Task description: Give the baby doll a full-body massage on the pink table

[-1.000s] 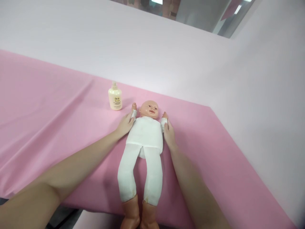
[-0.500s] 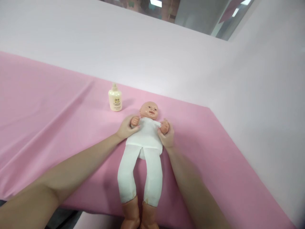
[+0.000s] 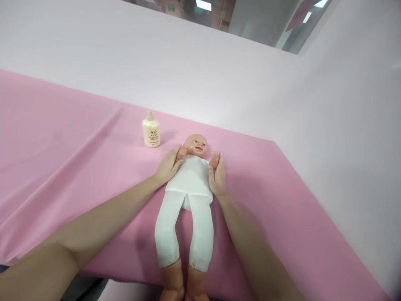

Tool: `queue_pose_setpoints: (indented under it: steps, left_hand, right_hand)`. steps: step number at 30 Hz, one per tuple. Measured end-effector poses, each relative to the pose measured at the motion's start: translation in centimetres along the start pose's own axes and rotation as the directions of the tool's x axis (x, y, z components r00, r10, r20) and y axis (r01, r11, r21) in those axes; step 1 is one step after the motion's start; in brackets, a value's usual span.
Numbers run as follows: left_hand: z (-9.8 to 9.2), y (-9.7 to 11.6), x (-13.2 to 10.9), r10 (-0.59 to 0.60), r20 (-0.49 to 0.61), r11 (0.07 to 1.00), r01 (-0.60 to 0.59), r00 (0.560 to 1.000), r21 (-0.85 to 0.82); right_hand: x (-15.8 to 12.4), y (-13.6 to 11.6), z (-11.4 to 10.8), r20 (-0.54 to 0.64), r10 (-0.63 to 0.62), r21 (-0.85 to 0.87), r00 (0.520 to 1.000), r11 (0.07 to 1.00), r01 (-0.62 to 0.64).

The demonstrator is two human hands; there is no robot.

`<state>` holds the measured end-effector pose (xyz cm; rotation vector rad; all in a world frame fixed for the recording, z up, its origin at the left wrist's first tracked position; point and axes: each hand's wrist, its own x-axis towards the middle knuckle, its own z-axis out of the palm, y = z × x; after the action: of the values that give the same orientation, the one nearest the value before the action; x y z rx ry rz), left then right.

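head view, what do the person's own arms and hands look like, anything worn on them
The left arm and right arm show no sleeves and taper toward the wrists. The left hand and right hand are ungloved, with no watch or bracelet visible.

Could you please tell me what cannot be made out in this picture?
Doll: feet partly cut off by the bottom edge, back hidden against the pink cloth, head view.
Bottle: print on its label partly too small to read, head view.
Left hand and right hand: each partly hidden by the doll, head view.
Window: cut off by the top edge, things beyond it blurred, head view.
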<state>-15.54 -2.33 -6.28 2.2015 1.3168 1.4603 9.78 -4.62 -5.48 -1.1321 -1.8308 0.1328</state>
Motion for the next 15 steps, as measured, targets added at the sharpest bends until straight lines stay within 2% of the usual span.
queue_pose_setpoints:
  steps: [3,7,11,15]
  left_hand:
    - [0.6,-1.4,0.0,-0.041,-0.031,0.999,0.041,0.999,-0.017]
    - [0.9,-2.7,-0.1,-0.172,-0.002,0.985,0.172,0.985,-0.028]
    - [0.7,-3.0,0.1,-0.213,0.046,0.977,0.214,0.976,-0.024]
    - [0.2,-2.7,0.3,-0.226,0.083,0.973,0.228,0.971,-0.026]
  right_hand:
    - [0.3,0.6,0.2,0.021,0.083,-0.022,0.996,0.996,-0.082]
    - [0.6,1.7,0.3,0.063,0.215,-0.005,0.975,0.977,-0.215]
    - [0.8,2.4,0.3,0.123,0.327,0.040,0.937,0.942,-0.334]
    - [0.9,2.3,0.1,0.102,0.372,0.082,0.923,0.921,-0.381]
